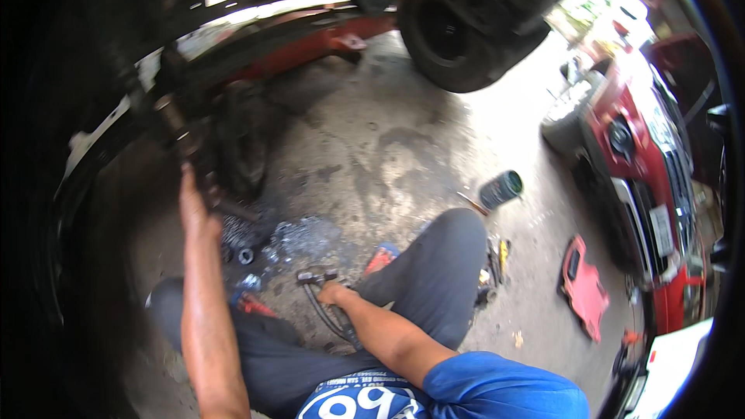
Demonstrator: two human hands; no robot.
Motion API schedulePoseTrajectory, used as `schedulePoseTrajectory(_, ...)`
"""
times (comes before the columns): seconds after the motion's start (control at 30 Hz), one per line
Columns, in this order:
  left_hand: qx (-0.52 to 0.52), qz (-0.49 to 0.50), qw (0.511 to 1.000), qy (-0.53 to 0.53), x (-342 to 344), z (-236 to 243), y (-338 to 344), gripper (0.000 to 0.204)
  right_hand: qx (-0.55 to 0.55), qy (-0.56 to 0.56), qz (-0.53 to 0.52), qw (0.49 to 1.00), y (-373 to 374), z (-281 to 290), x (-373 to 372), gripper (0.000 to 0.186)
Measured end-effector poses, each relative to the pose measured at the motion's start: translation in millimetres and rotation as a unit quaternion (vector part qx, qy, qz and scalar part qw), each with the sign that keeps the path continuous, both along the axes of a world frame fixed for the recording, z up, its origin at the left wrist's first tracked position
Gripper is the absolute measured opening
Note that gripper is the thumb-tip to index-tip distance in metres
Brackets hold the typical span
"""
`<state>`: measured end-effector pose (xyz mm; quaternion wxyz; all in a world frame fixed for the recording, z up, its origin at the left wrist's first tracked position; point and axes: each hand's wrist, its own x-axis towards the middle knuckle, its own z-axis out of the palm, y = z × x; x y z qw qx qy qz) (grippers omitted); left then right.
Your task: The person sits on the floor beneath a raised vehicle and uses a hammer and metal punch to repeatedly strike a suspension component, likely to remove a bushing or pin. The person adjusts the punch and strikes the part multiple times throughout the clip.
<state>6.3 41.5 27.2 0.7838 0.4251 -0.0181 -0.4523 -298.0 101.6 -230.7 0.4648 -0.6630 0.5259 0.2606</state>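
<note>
While left hand (202, 213) touches dark undercarriage part (180, 130), right hand (334, 293) at dark hosed piece (314, 274) — can't tell if either grips.

1. Floor (349, 147)'s rough, matt concrete, blotchy with stains; one patch (303, 237) looks kinda wet and shiny.
2. Shaft (172, 118) up by the left hand (200, 206): metal, brownish, dull with a few bright glints.
3. Tyre (466, 75): plain matt black rubber.
4. Red car (632, 97): properly glossy paint.
5. Trousers (423, 279) and shirt (497, 388): soft matt cloth, shirt's got a print.
</note>
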Motion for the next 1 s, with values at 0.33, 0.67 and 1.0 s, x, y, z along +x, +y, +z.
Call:
schedulePoseTrajectory(0.33,0.073,0.007,0.997,0.026,-5,26,2,0.037,0.061,-0.032,0.077,0.995,-8,2,9,0.045)
schedulePoseTrajectory(0.67,0.086,0.063,0.993,0.044,-31,22,-1,0.047,0.131,-0.020,-0.207,0.969,-2,-24,3,0.024)
schedulePoseTrajectory(1.0,0.129,0.077,0.988,0.043,-30,28,-1,0.041,0.171,-0.019,-0.318,0.932,1,1,9,0.010)
